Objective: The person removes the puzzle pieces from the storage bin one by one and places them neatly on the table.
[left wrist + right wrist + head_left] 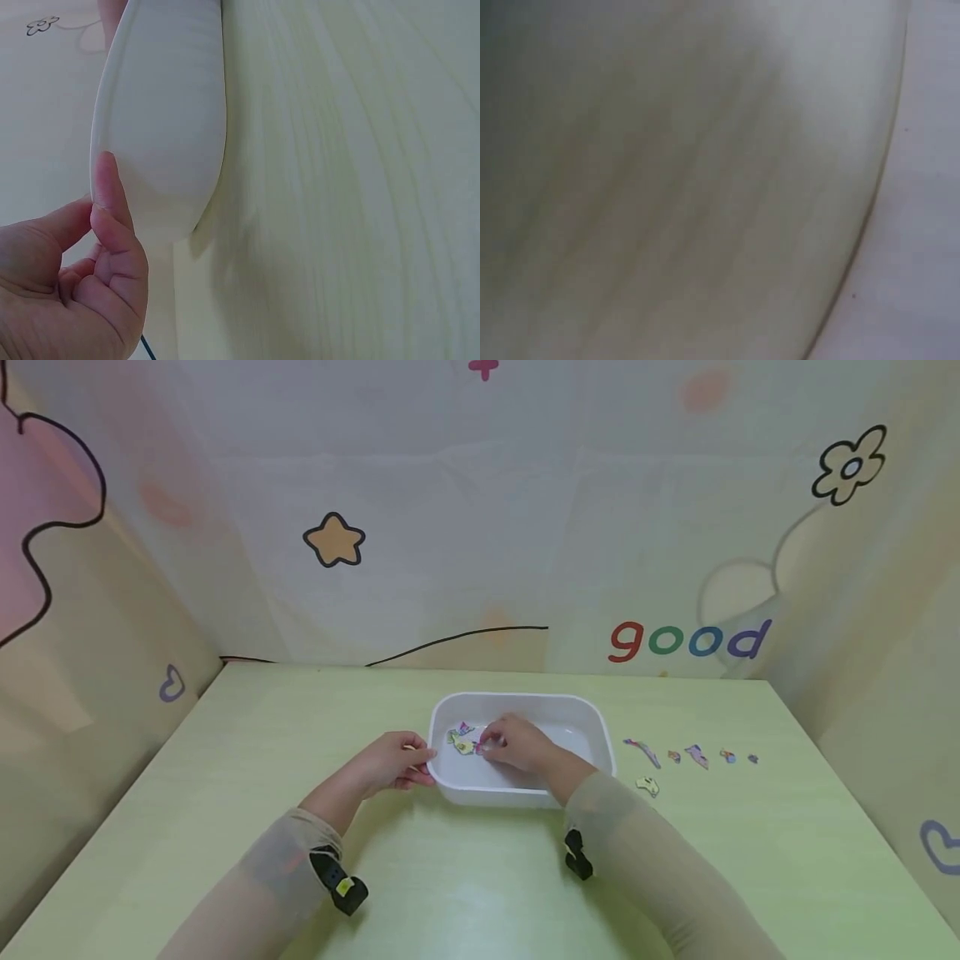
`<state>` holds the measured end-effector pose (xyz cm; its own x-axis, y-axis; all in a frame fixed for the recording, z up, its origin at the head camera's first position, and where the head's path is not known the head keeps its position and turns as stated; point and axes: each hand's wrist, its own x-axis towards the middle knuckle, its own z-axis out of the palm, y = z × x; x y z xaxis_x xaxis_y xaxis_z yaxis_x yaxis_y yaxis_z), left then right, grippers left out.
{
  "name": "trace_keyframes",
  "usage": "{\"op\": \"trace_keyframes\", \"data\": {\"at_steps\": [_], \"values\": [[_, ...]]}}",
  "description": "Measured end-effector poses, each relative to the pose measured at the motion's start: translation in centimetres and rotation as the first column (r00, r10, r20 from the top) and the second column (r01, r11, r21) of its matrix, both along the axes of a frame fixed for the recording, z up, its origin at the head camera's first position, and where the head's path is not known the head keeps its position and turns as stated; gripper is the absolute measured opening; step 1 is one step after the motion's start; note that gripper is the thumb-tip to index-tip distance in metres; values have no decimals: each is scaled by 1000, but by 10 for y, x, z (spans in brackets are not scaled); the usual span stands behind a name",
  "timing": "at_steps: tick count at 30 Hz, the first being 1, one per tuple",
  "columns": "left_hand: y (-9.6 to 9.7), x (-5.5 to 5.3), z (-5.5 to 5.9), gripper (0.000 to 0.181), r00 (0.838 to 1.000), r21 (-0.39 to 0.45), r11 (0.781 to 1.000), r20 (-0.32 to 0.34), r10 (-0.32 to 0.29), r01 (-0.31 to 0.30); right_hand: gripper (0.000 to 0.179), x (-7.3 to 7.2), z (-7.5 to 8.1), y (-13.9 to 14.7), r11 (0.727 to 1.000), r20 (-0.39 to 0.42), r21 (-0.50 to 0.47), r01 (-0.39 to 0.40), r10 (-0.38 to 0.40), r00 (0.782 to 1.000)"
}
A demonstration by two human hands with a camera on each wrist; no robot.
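A white plastic tray [495,796] stands on the table. My left hand [395,762] holds its left end; in the left wrist view the thumb and index finger of that hand [90,281] pinch the tray's rim [161,112]. Inside the tray, my right hand [521,745] reaches down with bent fingers and pinches a small pink cut-out piece [478,748], mostly hidden by the fingertips. Just left of these fingers lie a yellow-green cut-out piece [462,747] and a purple-pink one [465,727]. The right wrist view shows no hand, only a blurred pale surface.
Right of the tray lie several small colourful cut-out pieces, among them a long curved one [642,752], a purple one [697,756] and a yellowish one [647,787]. Printed cloth walls [450,568] enclose the pale wooden table [465,877] at the back and sides.
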<state>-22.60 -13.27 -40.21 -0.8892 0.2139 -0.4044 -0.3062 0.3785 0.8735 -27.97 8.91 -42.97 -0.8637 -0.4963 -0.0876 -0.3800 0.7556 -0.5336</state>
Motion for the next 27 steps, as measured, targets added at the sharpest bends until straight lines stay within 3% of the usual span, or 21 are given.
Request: {"op": "trace_keyframes", "data": {"at_steps": [4,8,14,17,22,27], "values": [[-1,0,-1,20,1000,7,1000,4,-4,4,26,-1,-2,0,999,-11,-4,-39,39,999],[-2,-1,-2,20,1000,17,1000,3,-15,15,16,-2,0,-1,999,2,-12,-31,31,1000],[-3,-2,1,20,1000,5,1000,13,-17,16,9,-2,4,-3,995,-28,77,-56,58,998],[-3,-2,2,20,1000,0,1000,13,-17,17,9,-2,6,-2,996,-9,71,-51,52,999],[-2,-3,3,17,1000,14,1000,-3,-23,23,7,-3,8,6,996,133,-75,50,-39,990],[-2,-3,3,16,1000,9,1000,8,-18,18,15,-3,12,18,958,316,-236,163,-83,945]]}}
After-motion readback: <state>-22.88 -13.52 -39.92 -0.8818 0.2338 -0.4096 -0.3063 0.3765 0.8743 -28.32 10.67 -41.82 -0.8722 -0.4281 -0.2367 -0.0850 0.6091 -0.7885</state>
